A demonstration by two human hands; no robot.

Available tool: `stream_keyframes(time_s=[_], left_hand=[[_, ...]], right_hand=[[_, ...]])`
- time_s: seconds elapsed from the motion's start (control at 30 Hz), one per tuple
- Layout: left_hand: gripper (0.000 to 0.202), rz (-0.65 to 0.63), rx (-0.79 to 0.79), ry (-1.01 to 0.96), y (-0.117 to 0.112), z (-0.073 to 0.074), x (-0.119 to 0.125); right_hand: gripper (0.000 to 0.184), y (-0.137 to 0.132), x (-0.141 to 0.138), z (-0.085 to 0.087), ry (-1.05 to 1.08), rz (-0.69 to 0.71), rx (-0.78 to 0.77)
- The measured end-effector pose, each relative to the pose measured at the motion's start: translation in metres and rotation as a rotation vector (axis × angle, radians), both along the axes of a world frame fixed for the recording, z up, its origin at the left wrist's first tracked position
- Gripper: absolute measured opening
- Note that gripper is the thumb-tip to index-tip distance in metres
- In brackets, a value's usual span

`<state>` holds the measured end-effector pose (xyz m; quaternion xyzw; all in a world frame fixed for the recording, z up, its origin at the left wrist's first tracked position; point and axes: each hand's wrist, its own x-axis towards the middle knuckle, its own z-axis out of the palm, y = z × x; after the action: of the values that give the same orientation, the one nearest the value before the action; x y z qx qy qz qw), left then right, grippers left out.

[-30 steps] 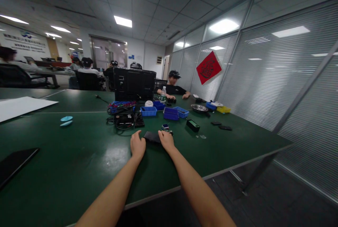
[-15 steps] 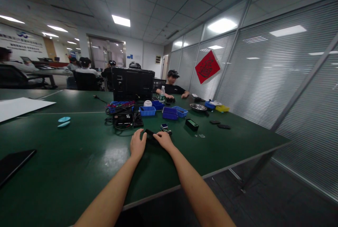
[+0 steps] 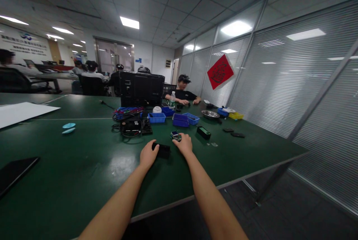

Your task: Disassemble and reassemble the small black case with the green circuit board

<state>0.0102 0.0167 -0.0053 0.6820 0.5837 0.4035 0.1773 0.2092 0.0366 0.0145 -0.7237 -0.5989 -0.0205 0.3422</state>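
My left hand (image 3: 148,156) is closed around the left end of a flat black device (image 3: 162,150), holding it just above the green table (image 3: 84,165). My right hand (image 3: 184,144) lies further right, away from the black device, with its fingertips on a small blue and grey part (image 3: 175,135). A black box with a green top (image 3: 204,132) sits a little to the right of that hand.
Blue bins (image 3: 157,117) (image 3: 181,119), a tangle of cables with a black unit (image 3: 131,125), a black case (image 3: 142,89), a metal dish (image 3: 211,114), a yellow tray (image 3: 236,115). A dark tablet (image 3: 13,172) lies at left. A person (image 3: 184,92) sits across the table; others sit far left.
My right hand has let go of the black device and moved right and forward to the small blue part. My left hand has kept the device and drawn it slightly toward me.
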Motion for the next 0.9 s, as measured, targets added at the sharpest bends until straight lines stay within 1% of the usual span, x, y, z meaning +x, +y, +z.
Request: stream_keyframes(time_s=[0.1,0.23,0.33,0.43,0.53,0.63,0.7,0.8,0.9], left_hand=[[0.037,-0.001,-0.008,0.003,0.001,-0.001,0.000],[0.037,-0.001,-0.019,0.009,0.000,0.001,0.000],[0.037,0.002,-0.027,0.015,-0.001,0.003,0.000],[0.037,0.001,-0.029,0.013,-0.001,0.002,0.000],[0.038,0.007,-0.025,0.005,0.000,0.001,-0.001],[0.039,0.011,-0.019,0.001,0.001,0.000,-0.001],[0.039,0.009,-0.010,-0.001,0.001,0.000,0.000],[0.039,0.010,-0.008,0.001,0.001,-0.001,0.000],[0.039,0.010,-0.010,0.004,0.001,-0.001,-0.001]], right_hand=[[0.043,0.007,0.000,-0.008,0.002,0.031,-0.089],[0.031,0.011,0.005,-0.007,0.141,0.048,-0.140],[0.030,0.010,0.010,-0.002,0.155,-0.021,-0.172],[0.035,0.006,0.014,0.003,0.101,-0.112,-0.140],[0.040,0.003,0.013,0.004,0.068,-0.149,-0.102],[0.047,0.002,0.011,0.003,0.029,-0.143,-0.096],[0.048,0.003,0.010,0.001,0.008,-0.133,-0.115],[0.040,0.007,0.011,-0.003,0.041,-0.093,-0.132],[0.033,0.012,0.013,-0.005,0.167,-0.026,-0.146]])
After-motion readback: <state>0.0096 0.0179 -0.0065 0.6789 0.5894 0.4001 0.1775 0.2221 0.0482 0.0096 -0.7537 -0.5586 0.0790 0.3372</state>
